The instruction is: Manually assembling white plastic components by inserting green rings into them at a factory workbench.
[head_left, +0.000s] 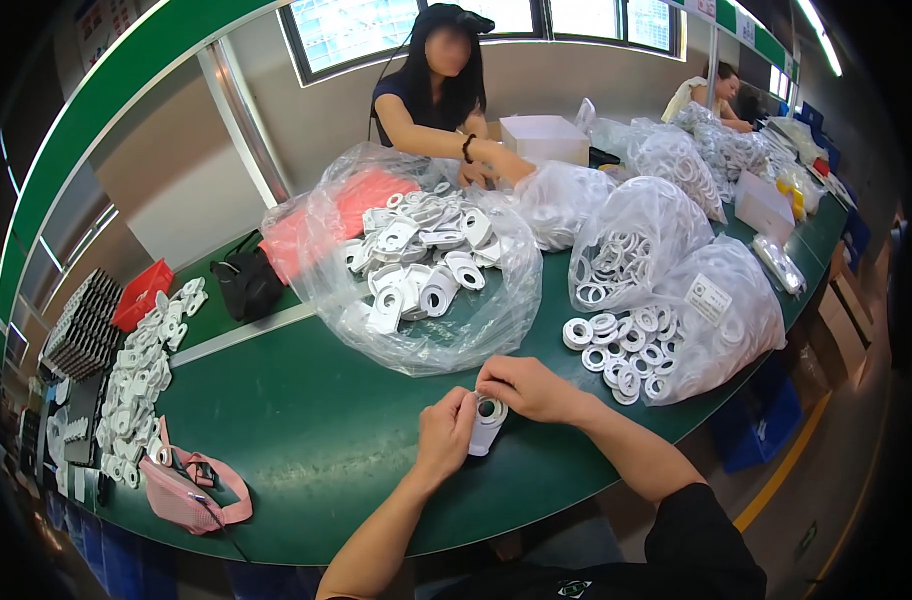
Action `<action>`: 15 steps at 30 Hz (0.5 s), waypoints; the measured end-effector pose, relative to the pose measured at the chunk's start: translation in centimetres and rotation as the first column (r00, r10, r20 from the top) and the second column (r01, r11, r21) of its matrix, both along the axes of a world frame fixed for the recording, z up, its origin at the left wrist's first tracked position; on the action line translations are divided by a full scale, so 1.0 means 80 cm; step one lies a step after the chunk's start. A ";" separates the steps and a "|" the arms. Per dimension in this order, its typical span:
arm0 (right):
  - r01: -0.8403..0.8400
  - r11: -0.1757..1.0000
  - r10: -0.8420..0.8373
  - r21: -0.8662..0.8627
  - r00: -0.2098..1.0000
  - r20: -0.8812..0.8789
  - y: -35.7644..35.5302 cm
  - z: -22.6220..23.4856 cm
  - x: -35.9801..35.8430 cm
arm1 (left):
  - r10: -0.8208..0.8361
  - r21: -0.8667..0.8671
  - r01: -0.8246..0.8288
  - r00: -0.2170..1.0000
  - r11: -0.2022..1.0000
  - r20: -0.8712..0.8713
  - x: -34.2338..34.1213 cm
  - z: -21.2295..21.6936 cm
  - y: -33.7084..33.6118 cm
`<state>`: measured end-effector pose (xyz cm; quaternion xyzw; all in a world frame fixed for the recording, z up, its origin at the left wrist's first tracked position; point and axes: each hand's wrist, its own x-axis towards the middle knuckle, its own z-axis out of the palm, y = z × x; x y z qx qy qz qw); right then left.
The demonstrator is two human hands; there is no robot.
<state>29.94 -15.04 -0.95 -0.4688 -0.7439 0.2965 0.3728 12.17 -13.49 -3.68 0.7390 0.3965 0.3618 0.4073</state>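
Between my hands, over the near edge of the green table (pixel 276 400), is a white plastic housing (pixel 484 438) with a round ring at its top. My left hand (pixel 446 432) grips the housing from its left side. Curled over the ring end, my right hand (pixel 529 388) has its fingers closed at the part's upper edge. Similar white housings (pixel 416 285) lie heaped in an open clear plastic bag (pixel 376 345) just beyond. Right of my hands, loose white rings (pixel 616 350) spill beside a tied-looking bag of rings (pixel 731 320).
A co-worker (pixel 441 100) reaches over the table's far side; another person (pixel 716 95) sits farther right. More bags of rings (pixel 641 240) and a white box (pixel 546 138) stand at the back. Leftward are a pink waist bag (pixel 188 490), more housings (pixel 136 400), a red bin (pixel 144 293) and stacked trays (pixel 81 320).
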 end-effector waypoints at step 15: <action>0.129 0.976 -0.200 -0.175 0.851 -0.486 0.007 -0.024 -0.013 | -0.005 -0.253 0.165 0.846 0.953 0.533 0.016 0.001 -0.015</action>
